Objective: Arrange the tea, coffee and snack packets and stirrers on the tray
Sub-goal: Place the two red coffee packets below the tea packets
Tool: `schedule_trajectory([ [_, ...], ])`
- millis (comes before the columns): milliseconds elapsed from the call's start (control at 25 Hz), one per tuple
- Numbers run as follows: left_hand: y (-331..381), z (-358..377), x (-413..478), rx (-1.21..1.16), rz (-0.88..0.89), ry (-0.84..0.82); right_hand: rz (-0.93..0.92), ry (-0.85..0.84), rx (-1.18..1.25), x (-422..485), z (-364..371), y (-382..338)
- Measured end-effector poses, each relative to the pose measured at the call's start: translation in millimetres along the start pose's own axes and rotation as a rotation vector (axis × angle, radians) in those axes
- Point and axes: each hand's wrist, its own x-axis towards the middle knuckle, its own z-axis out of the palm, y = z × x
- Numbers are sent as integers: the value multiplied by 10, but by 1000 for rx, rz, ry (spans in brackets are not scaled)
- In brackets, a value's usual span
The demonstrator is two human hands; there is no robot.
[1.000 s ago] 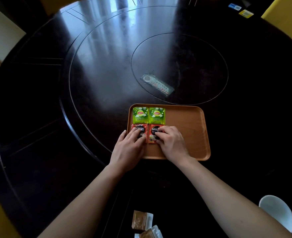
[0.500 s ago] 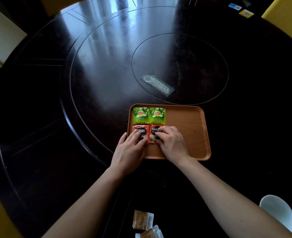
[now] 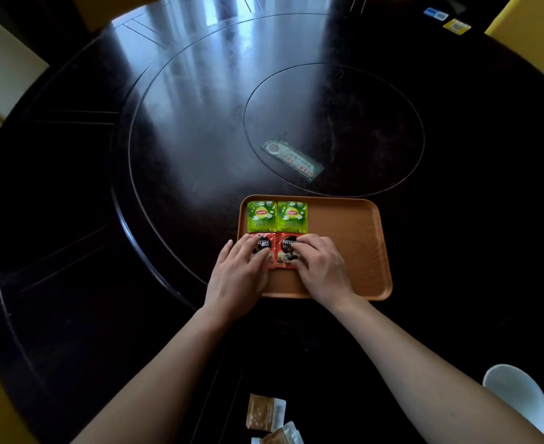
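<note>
- Head view, tray (image 3: pixel 347 251): it lies on the desk (image 3: pixel 174 149) towards the near edge, long axis left to right. Its right half and its near strip are bare, which leaves room for more rows.
- Head view, tea packets (image 3: pixel 277 216): two green squares lie side by side in the tray's far-left corner.
- Head view, coffee packets (image 3: pixel 283 253): two red squares lie just on the near side of the tea, edge to edge.
- Head view, left hand (image 3: pixel 237 274): the fingers are extended and rest flat on the left coffee packet. Nothing is gripped.
- Head view, right hand (image 3: pixel 323 267): the fingers are bent, with tips on the right coffee packet. Whether the thumb pinches its edge cannot be told.
- Head view, snack packets (image 3: pixel 262 413): they lie on the desk at its near edge, between the forearms. Either hand is judged able to reach them by drawing back.
- Head view, stirrer packet (image 3: pixel 291 161): it lies just beyond the tray's far edge, long axis running diagonally. Reaching it probably means passing over the tea packets.
</note>
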Motion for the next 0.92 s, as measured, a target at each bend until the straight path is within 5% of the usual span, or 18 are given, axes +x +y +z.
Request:
schedule_trajectory([
  [480,-163,17,472,47,-23,-108,3,-48,-45,69,5,61],
  [920,24,-182,-170,-83,-3,109,-46,142,76,-375,-237,45],
])
